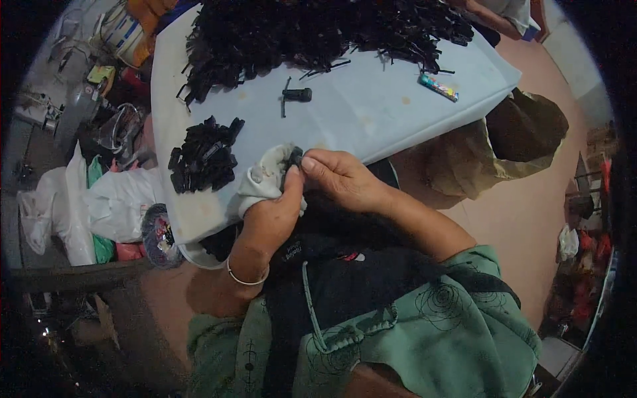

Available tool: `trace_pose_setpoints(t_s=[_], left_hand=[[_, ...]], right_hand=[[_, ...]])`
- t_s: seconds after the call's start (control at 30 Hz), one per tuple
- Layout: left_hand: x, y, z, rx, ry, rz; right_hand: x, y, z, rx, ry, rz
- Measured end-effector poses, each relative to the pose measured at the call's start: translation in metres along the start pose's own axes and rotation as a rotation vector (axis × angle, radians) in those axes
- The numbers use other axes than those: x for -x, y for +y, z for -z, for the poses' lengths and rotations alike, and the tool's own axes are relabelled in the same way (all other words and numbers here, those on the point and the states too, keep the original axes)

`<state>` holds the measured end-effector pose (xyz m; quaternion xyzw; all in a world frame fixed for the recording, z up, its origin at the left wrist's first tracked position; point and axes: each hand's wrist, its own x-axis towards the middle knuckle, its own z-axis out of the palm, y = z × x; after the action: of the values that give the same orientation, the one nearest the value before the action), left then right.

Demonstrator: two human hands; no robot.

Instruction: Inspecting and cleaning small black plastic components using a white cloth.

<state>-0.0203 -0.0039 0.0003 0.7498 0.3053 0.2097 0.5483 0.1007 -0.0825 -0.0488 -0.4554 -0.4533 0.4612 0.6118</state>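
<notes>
My left hand (271, 213) grips a white cloth (264, 178) at the near edge of a pale table (371, 106). My right hand (335, 176) pinches a small black plastic part (294, 159) against that cloth, fingertips meeting the left thumb. A silver bangle (245, 277) circles my left wrist. A small pile of black parts (202, 159) lies just left of my hands. A big heap of black parts (312, 30) covers the far side of the table.
A lone black piece (296, 95) and a small colourful packet (438, 87) lie on the table. A brown bag (491, 149) sags at the right edge. White plastic bags (93, 205) and clutter crowd the left floor. Another person's arm (494, 20) shows at top right.
</notes>
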Motion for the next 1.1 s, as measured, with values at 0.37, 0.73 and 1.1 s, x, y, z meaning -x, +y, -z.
trace_pose_setpoints(t_s=[0.37,0.73,1.1], left_hand=[[0.004,-0.004,-0.006,0.072,0.052,-0.109],[-0.004,-0.024,-0.005,-0.262,0.150,-0.440],[-0.009,-0.015,0.012,0.199,0.033,-0.151]], right_hand=[[0.000,-0.010,-0.014,0.081,0.148,0.039],[-0.004,-0.012,-0.018,0.169,0.279,0.142],[0.005,-0.028,0.015,0.635,0.062,0.222]])
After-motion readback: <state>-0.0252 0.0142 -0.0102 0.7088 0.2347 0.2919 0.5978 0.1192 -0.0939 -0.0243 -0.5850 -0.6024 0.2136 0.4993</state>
